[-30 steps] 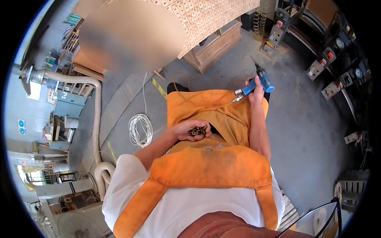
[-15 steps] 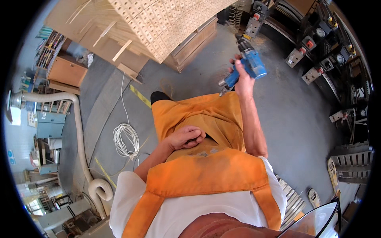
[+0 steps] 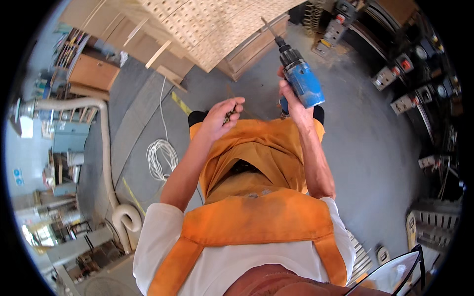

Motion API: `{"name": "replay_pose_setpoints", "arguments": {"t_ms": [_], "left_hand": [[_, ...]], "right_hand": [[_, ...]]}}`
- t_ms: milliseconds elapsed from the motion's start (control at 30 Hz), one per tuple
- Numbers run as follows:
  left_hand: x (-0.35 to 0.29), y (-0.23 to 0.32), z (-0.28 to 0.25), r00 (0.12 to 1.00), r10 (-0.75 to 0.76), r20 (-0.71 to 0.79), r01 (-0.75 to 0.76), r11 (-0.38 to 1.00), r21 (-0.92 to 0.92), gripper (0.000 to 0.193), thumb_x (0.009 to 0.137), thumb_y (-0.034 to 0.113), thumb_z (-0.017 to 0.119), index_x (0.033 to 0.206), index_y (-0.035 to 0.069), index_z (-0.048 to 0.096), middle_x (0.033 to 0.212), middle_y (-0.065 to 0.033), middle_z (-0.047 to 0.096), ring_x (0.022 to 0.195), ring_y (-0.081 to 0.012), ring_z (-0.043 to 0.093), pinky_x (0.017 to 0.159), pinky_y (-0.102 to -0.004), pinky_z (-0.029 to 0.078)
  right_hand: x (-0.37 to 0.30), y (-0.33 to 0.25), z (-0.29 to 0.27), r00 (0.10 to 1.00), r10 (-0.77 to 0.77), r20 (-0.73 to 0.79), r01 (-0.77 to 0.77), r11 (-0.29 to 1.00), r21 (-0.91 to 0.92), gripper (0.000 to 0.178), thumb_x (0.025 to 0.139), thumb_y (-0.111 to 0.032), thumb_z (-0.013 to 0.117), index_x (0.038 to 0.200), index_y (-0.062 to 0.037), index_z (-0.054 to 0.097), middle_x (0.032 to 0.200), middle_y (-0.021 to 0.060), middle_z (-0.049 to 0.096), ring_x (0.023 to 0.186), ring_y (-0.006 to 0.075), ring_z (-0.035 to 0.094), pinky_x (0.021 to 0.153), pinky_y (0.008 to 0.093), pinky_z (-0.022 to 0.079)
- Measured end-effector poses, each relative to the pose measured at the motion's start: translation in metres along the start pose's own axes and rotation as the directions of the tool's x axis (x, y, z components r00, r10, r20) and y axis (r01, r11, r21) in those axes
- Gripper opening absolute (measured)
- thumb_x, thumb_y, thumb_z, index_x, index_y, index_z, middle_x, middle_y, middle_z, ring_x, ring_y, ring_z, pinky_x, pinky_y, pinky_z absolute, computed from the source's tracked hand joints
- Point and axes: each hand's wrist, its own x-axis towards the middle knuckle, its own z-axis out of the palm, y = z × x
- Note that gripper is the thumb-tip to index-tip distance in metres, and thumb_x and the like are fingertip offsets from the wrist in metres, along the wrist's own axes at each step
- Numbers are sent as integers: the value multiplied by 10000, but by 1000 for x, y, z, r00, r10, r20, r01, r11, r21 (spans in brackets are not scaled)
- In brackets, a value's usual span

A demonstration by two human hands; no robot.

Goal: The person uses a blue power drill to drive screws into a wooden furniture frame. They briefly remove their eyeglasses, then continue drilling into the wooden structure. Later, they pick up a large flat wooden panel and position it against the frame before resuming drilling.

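Several small brass-coloured screws (image 3: 229,115) lie in the curled fingers of my left hand (image 3: 217,118), raised above the lap of the orange apron (image 3: 256,217). My right hand (image 3: 297,104) grips a blue power drill (image 3: 304,84). Its black chuck carries a long thin bit (image 3: 269,27), pointing up and left toward the perforated wooden block (image 3: 197,27). Most of the drill's handle is hidden by my fingers; a blue part with a metal end shows below them. The apron's front pocket (image 3: 243,166) gapes open.
A wooden base (image 3: 254,49) supports the block, with thin wood strips (image 3: 158,54) jutting out at its left. Coiled white cable (image 3: 162,159) and a beige hose (image 3: 106,163) lie on the floor to the left. Machines with control boxes (image 3: 395,74) line the right.
My left hand has risen from the apron pocket and moved forward, showing screws in its fingers. The drill has turned, so its bit now points toward the wooden block.
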Motion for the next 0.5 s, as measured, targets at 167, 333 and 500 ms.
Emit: {"name": "replay_pose_setpoints", "arguments": {"t_ms": [167, 333, 500], "left_hand": [[32, 22, -52, 989, 86, -122, -107, 978, -179, 209, 987, 214, 479, 1100, 46, 532, 826, 3, 515, 587, -55, 421, 414, -168, 307], [68, 42, -88, 959, 123, -255, -167, 973, -160, 204, 977, 191, 492, 1123, 53, 529, 822, -8, 529, 602, -65, 448, 426, -165, 326], [94, 44, -97, 966, 51, -252, -94, 982, -163, 217, 962, 151, 499, 1139, 29, 527, 858, -24, 558, 608, -77, 459, 434, -170, 340]], "right_hand": [[-2, 71, 25, 991, -39, 125, 50, 995, -83, 335, 858, -198, 708, 1152, -60, 623, 1033, 32, 663, 882, 126, 602, 745, 277, 494], [-10, 88, 32, 978, 33, 206, 17, 972, -235, 327, 852, -204, 717, 1124, -45, 630, 968, 47, 660, 883, 154, 601, 797, 301, 483], [2, 94, 30, 960, 245, 135, -204, 944, -261, 317, 869, -239, 693, 1132, -73, 633, 976, 21, 650, 776, 86, 561, 512, 247, 460]]}}
